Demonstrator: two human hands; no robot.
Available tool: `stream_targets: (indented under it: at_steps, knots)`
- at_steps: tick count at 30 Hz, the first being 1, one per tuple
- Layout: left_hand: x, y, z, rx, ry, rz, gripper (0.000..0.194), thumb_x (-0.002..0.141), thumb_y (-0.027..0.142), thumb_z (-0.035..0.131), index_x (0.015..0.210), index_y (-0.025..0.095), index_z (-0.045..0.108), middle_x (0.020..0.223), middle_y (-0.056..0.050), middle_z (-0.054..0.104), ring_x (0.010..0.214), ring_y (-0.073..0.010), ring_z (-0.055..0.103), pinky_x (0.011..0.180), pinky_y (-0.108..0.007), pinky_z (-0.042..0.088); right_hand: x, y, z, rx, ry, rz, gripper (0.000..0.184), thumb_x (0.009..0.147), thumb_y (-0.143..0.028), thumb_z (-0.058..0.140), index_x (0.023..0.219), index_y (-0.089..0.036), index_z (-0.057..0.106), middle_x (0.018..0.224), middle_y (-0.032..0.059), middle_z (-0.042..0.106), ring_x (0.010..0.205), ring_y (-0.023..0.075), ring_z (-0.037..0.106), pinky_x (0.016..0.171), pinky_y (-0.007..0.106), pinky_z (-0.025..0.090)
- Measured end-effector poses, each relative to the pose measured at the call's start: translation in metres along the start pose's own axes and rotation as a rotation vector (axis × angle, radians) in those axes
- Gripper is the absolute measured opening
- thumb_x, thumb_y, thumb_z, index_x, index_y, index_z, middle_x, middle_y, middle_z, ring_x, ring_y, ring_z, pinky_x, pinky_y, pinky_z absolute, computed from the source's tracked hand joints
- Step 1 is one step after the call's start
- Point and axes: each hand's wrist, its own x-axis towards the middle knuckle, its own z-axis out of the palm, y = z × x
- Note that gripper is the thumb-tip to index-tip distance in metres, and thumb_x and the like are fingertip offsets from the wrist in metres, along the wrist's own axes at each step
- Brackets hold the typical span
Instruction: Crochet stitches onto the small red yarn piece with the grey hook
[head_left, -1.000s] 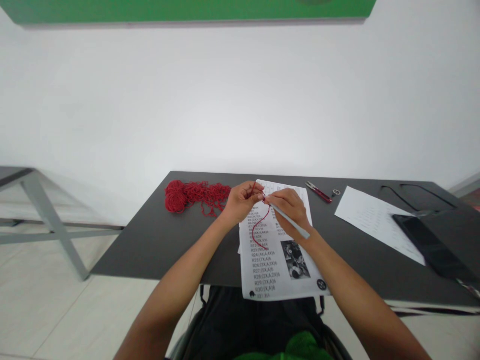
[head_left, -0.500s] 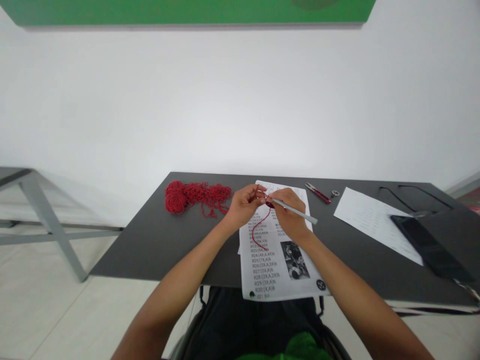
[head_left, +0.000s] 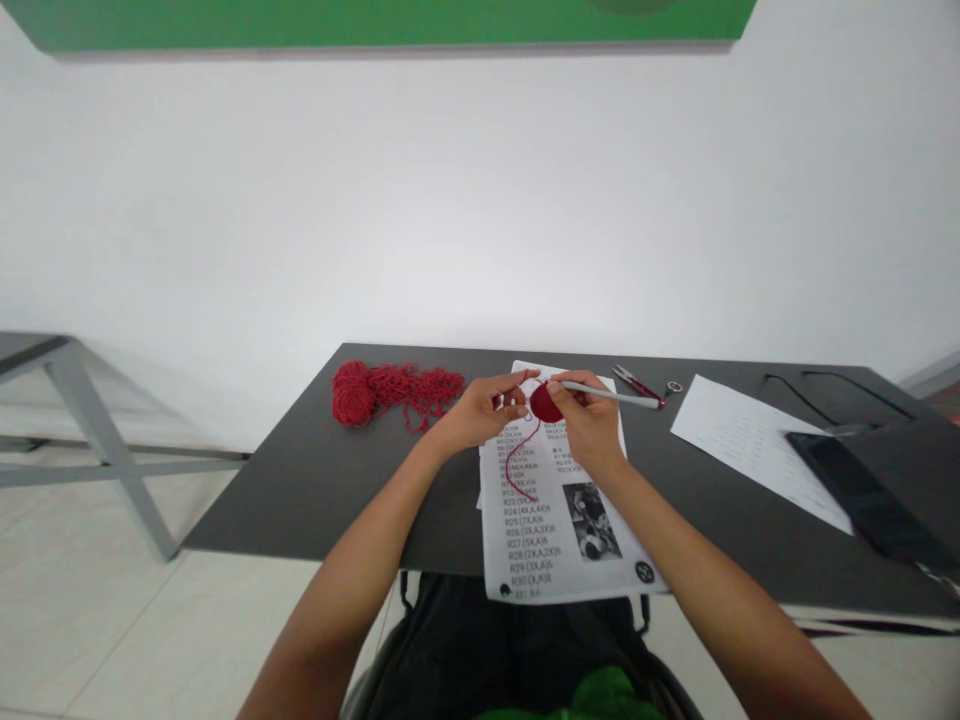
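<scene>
Grip pinches hook (head_left: 611, 396) over "R29"-coded, partly blurred sheet (head_left: 559, 520).

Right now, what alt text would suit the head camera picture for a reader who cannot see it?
Two bare hands crochet over a printed pattern sheet on a dark table: the left hand pinches a small red crochet piece, and the right hand holds a pale hook. Red yarn lies left; snips, paper and a phone lie right.

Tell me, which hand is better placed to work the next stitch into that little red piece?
The right hand, I'd guess: it already holds the hook with its tip at the red piece. The left hand pinches the piece and yarn, steadying them.
</scene>
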Motion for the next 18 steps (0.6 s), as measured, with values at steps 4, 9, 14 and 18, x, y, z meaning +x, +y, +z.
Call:
stream_targets:
  at_steps: [4, 9, 14, 18]
  knots:
    - [0.002, -0.001, 0.0, 0.084, 0.046, 0.133, 0.038, 0.08, 0.022, 0.075, 0.118, 0.022, 0.076, 0.083, -0.007, 0.072, 0.074, -0.0164, 0.057, 0.066, -0.026, 0.046, -0.001, -0.001, 0.002, 0.05, 0.019, 0.037, 0.021, 0.076, -0.039, 0.081, 0.083, -0.023, 0.07, 0.07, -0.0016, 0.07, 0.058, 0.0144, 0.061, 0.055, 0.028, 0.051]
    - [0.003, -0.002, 0.01, 0.08, 0.127, 0.142, 0.025, 0.093, 0.035, 0.064, 0.108, 0.021, 0.079, 0.08, -0.008, 0.071, 0.072, -0.0174, 0.059, 0.067, -0.029, 0.046, -0.004, -0.002, 0.005, 0.092, 0.028, 0.053, 0.021, 0.075, -0.039, 0.083, 0.082, -0.024, 0.07, 0.073, -0.0015, 0.071, 0.062, 0.0146, 0.062, 0.059, 0.029, 0.053]
    - [-0.003, 0.004, 0.021, -0.105, 0.11, 0.129, 0.034, 0.095, 0.047, 0.061, 0.109, 0.021, 0.079, 0.084, -0.008, 0.071, 0.076, -0.0178, 0.058, 0.07, -0.031, 0.046, -0.008, -0.007, 0.005, 0.076, 0.049, 0.044, 0.019, 0.077, -0.038, 0.082, 0.085, -0.024, 0.071, 0.078, -0.0001, 0.073, 0.067, 0.0161, 0.065, 0.063, 0.031, 0.055]
    - [-0.003, 0.002, 0.033, -0.452, 0.249, 0.001, 0.054, 0.079, 0.047, 0.081, 0.123, 0.018, 0.071, 0.074, 0.0, 0.063, 0.065, -0.0114, 0.053, 0.061, -0.024, 0.042, -0.011, -0.011, 0.005, 0.048, 0.058, 0.034, 0.016, 0.079, -0.036, 0.081, 0.085, -0.024, 0.072, 0.08, 0.0002, 0.074, 0.069, 0.0164, 0.066, 0.064, 0.03, 0.054]
